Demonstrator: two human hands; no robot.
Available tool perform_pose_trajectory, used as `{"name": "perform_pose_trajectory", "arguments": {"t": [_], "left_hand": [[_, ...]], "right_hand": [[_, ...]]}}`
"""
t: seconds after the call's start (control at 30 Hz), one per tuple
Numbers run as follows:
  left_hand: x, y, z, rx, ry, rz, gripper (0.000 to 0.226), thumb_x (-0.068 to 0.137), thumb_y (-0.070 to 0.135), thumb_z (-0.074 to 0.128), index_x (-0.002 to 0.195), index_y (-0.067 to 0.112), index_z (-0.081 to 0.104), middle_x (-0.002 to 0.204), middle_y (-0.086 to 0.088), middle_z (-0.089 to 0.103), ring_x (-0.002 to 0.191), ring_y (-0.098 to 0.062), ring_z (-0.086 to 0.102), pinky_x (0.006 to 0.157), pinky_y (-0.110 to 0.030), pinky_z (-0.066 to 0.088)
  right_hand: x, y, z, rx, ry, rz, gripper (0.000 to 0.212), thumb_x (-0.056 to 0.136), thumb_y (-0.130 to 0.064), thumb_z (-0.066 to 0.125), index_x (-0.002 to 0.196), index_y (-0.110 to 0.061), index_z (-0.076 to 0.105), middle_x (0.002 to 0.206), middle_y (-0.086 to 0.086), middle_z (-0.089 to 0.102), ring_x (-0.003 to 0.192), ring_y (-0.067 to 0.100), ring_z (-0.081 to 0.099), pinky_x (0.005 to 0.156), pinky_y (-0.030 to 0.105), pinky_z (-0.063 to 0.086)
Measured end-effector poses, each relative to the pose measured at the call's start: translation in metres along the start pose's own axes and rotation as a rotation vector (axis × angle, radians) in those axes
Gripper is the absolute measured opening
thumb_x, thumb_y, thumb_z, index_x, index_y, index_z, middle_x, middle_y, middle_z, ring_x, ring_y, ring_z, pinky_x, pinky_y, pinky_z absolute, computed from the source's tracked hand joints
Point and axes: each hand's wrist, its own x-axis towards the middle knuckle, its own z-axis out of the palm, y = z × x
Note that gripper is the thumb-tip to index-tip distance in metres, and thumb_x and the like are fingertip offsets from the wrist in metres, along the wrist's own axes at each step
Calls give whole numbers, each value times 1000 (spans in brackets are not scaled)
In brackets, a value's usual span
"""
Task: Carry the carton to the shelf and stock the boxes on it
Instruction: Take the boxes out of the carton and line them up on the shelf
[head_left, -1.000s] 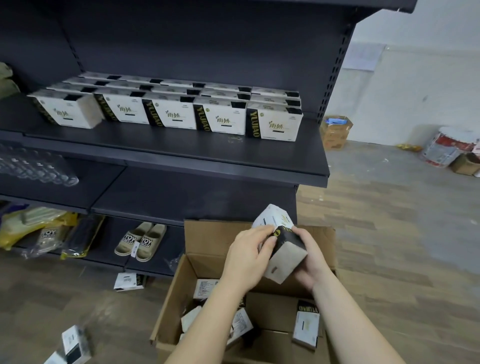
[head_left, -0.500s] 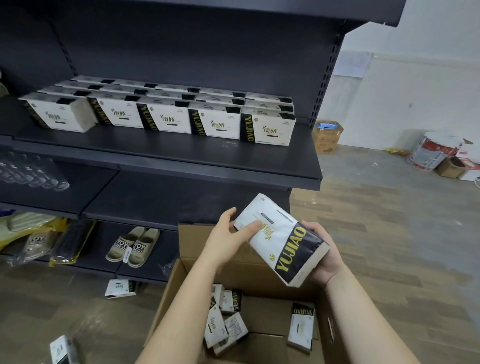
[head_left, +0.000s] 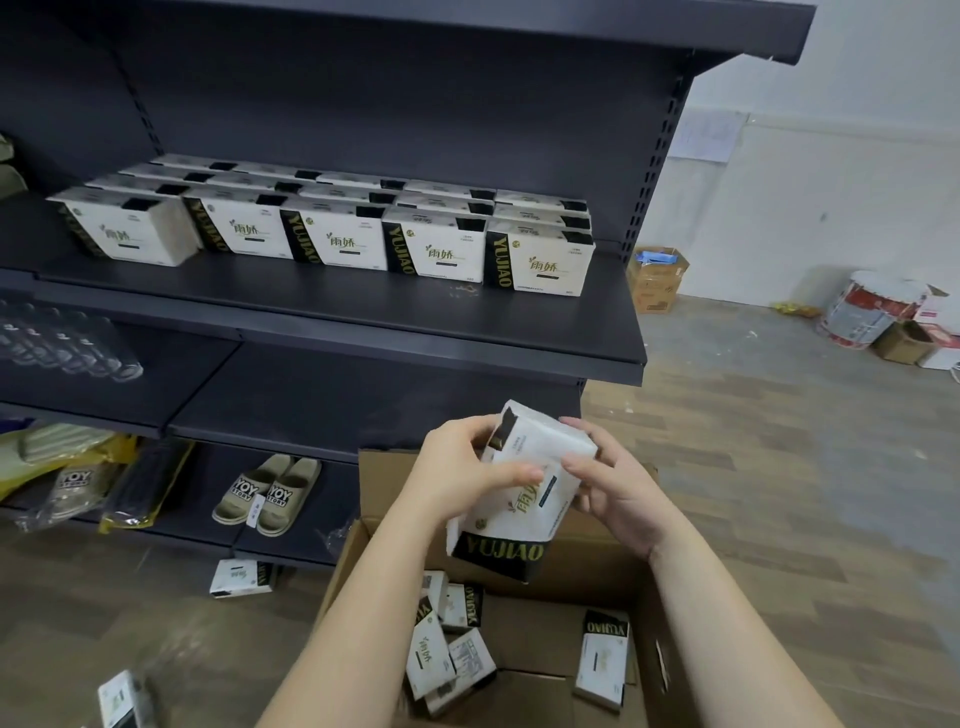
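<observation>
Above the open carton, at six o'clock of the view: one box held in the air by both hands, black end down, well apart from the shelf at twelve o'clock. Left hand wrapped on the near face, grip pinching the box with thumb across the front. Right hand closed on the other side, fingertips pressing the top edge.

To do this step well: turn the box upright, printed face to the front, black band at the left like the others. Lift with both hands over the shelf lip, then set down at the front of the shelf, square to the row behind.

Counted: five boxes in the front row, about four rows deep, back rows hard to count. Perhaps five boxes left in the carton. One box on the floor at seven o'clock, one more at the lower left edge.
</observation>
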Motion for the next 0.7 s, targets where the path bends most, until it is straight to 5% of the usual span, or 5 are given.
{"name": "perform_pose_trajectory", "arguments": {"t": [0.13, 0.23, 0.33, 0.7], "left_hand": [[2, 10, -3, 259, -55, 48, 63, 64, 46, 86, 122, 44, 62, 101, 20, 58, 99, -5, 55, 83, -28, 47], [1, 20, 0, 406, -58, 71, 57, 64, 51, 81, 118, 47, 62, 92, 18, 56, 95, -10, 53, 90, -43, 45], [-2, 28, 6, 537, -79, 85, 57, 68, 54, 78, 121, 47, 60, 95, 13, 56, 95, -14, 53, 88, -42, 40], [-41, 36, 17, 629, 28, 26, 62, 69, 60, 76, 124, 40, 57, 113, 15, 55, 108, -10, 48, 91, -40, 28]], "right_hand": [[3, -11, 0, -417, 26, -98, 69, 63, -60, 77, 126, -46, 52, 122, -5, 60, 110, 17, 62, 91, 40, 56], [1, -21, 4, -574, -14, -136, 62, 68, -54, 79, 124, -45, 54, 119, -10, 60, 108, 9, 61, 87, 28, 54], [-8, -27, 6, -707, -15, -146, 62, 75, -43, 80, 130, -43, 50, 115, -16, 59, 104, 4, 57, 79, 16, 46], [-40, -20, -14, -677, -63, -153, 43, 87, -27, 72, 122, -30, 48, 116, -6, 61, 103, 10, 61, 84, 25, 53]]}}
